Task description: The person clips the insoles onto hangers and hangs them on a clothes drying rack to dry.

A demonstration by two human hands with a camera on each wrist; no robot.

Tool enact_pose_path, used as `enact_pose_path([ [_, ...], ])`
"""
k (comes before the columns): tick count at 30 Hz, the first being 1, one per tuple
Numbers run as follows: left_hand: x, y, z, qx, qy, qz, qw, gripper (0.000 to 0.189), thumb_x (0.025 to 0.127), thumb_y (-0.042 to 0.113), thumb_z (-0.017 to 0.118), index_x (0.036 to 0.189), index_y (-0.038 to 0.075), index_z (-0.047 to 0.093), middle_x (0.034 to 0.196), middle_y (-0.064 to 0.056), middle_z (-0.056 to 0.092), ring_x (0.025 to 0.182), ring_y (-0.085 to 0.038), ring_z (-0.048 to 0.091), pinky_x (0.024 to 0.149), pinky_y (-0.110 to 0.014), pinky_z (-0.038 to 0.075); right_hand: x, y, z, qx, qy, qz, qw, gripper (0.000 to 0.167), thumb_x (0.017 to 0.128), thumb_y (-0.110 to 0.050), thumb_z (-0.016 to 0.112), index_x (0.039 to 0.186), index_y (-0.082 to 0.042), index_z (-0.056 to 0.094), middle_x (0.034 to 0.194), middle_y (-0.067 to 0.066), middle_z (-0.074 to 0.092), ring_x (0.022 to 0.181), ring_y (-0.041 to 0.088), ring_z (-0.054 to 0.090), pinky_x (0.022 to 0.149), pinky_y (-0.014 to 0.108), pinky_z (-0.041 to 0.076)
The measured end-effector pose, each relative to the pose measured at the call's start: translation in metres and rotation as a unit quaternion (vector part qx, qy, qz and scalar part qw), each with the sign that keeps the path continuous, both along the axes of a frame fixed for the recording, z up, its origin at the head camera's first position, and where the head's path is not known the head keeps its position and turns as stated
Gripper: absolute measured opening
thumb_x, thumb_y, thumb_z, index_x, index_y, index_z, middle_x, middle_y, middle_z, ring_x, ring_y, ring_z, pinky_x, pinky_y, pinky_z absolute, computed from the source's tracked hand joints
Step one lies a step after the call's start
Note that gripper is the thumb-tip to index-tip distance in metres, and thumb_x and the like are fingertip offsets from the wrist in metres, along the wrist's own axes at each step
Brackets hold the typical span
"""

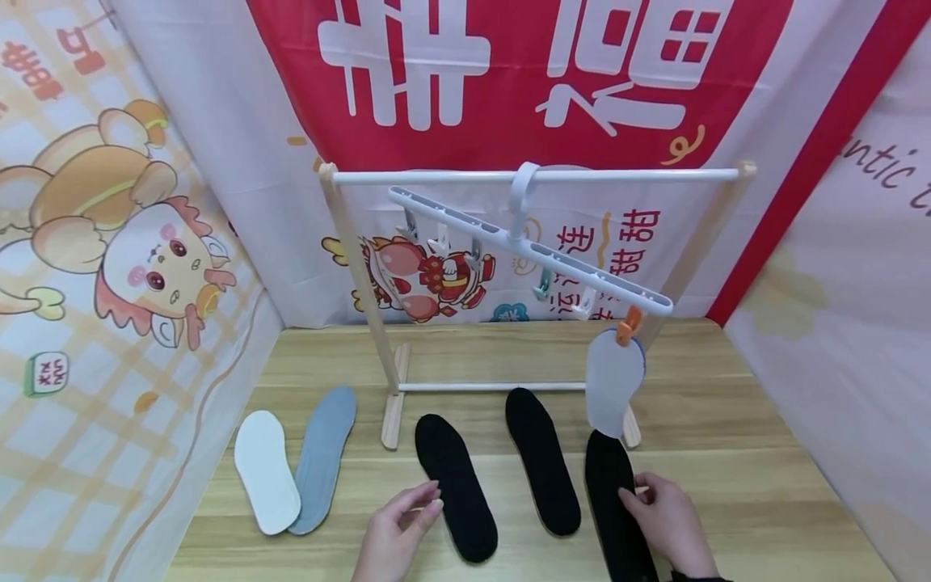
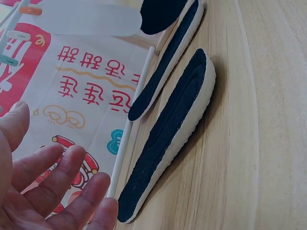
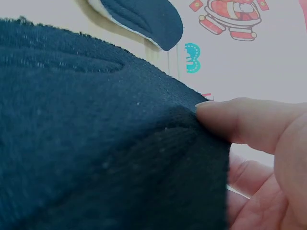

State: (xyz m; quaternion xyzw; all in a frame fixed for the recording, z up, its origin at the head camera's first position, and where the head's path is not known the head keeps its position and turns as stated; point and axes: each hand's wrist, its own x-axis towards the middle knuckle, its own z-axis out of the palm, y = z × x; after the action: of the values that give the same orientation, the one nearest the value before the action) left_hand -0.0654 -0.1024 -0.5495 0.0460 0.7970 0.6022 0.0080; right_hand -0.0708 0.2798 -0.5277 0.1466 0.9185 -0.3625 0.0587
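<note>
My right hand (image 1: 671,517) pinches the right edge of a black insole (image 1: 608,473) between thumb and fingers. In the right wrist view this insole (image 3: 86,110) fills much of the picture, with the thumb (image 3: 225,117) on its upper face. My left hand (image 1: 396,529) holds nothing; its fingers are relaxed beside another black insole (image 1: 458,493). Between the hands lies a third black insole (image 1: 541,461), and pale undersides show along the edges in the left wrist view. Above the pinched insole hangs a white insole (image 1: 613,384), held by an orange clip (image 1: 629,325).
The clip hanger (image 1: 473,226) slants across a wooden rack with a white top rail (image 1: 436,178); several other clips dangle from it. At left on the wooden table (image 1: 349,558), a white insole (image 1: 265,477) overlaps a grey one (image 1: 325,457). Printed cloth encloses the sides and back.
</note>
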Motion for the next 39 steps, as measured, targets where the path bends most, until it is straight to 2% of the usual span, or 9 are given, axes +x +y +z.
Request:
enact_pose_path([
  [8,0.0,0.002,0.002,0.002,0.001,-0.002,1.0,0.038,0.095,0.026,0.069,0.123,0.001,0.067,0.112,-0.008,0.071,0.101,-0.01,0.065,0.085,-0.026,0.054,0.011,0.004,-0.008,0.003,0.011,-0.004,0.9999,0.024,0.091,-0.022,0.069,0.104,-0.002,0.07,0.075,-0.001,0.062,0.068,0.015,0.054,0.062,0.033,0.042],
  [18,-0.005,0.012,0.011,0.008,-0.006,-0.006,0.9999,0.038,0.094,0.032,0.07,0.123,0.008,0.069,0.115,-0.001,0.07,0.106,-0.013,0.063,0.091,-0.028,0.052,0.016,0.009,-0.001,0.001,0.006,-0.009,0.9999,0.025,0.093,-0.024,0.068,0.105,-0.003,0.069,0.078,-0.001,0.062,0.069,0.015,0.055,0.062,0.033,0.044],
  [23,-0.011,0.019,0.015,0.011,0.028,-0.01,0.9995,0.029,0.093,0.026,0.071,0.118,0.013,0.07,0.112,-0.001,0.071,0.102,-0.012,0.065,0.09,-0.029,0.052,0.02,0.01,0.007,0.013,0.027,-0.005,0.9995,0.02,0.093,-0.023,0.069,0.101,-0.005,0.07,0.078,-0.002,0.063,0.07,0.014,0.057,0.065,0.034,0.046],
  [27,-0.017,0.025,0.022,0.002,0.053,-0.013,0.9985,0.027,0.092,0.024,0.072,0.117,0.013,0.071,0.109,0.001,0.072,0.096,-0.011,0.066,0.087,-0.028,0.053,0.02,0.013,0.012,0.008,0.017,-0.01,0.9998,0.025,0.094,-0.026,0.068,0.104,-0.004,0.069,0.08,-0.002,0.064,0.072,0.015,0.058,0.065,0.034,0.047],
  [35,-0.03,0.035,0.038,0.0,0.073,-0.022,0.9971,0.028,0.093,0.026,0.072,0.116,0.01,0.071,0.108,0.004,0.072,0.092,-0.012,0.067,0.084,-0.028,0.054,0.024,0.031,0.01,0.008,0.027,-0.026,0.9993,0.028,0.095,-0.026,0.066,0.107,-0.001,0.068,0.083,0.001,0.066,0.076,0.017,0.06,0.067,0.036,0.048],
  [39,-0.036,0.039,0.046,-0.009,0.075,-0.034,0.9966,0.027,0.094,0.03,0.069,0.116,0.015,0.071,0.11,0.004,0.07,0.095,-0.012,0.065,0.085,-0.028,0.054,0.027,0.041,0.011,0.013,0.031,-0.037,0.9988,0.032,0.096,-0.027,0.066,0.109,0.001,0.067,0.084,0.003,0.068,0.076,0.019,0.061,0.067,0.037,0.047],
])
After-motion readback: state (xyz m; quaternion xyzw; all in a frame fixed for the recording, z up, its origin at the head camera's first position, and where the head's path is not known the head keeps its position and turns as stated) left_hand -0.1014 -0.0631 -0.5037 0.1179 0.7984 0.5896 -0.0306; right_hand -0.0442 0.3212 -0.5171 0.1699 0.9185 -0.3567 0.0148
